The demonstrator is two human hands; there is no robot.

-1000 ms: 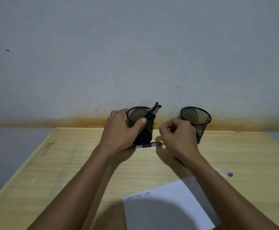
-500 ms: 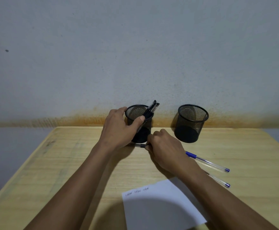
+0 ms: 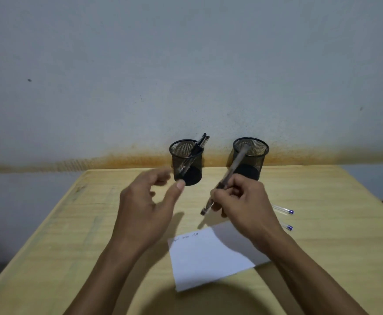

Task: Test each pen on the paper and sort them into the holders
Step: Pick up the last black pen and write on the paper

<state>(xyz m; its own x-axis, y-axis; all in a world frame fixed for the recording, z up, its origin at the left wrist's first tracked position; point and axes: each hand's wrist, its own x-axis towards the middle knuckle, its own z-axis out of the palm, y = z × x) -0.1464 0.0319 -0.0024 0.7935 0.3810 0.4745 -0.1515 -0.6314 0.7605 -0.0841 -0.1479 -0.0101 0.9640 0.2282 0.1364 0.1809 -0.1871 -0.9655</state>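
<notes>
We've lifted the pen [image 3: 225, 181] off the table, right hand [image 3: 245, 208] pinching it; left hand [image 3: 147, 210] has let go of the holder [image 3: 187, 163], fingers loosely spread.

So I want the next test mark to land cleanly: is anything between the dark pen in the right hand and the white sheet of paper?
Nothing visible is. The right hand grips the dark pen, tip angled down just above the white sheet of paper, with only bare wooden table between. The left hand hovers off to the side.

Right hand [image 3: 245, 208] lifted the pen [image 3: 226, 180]; left hand [image 3: 147, 208] released the holder [image 3: 187, 162].
</notes>
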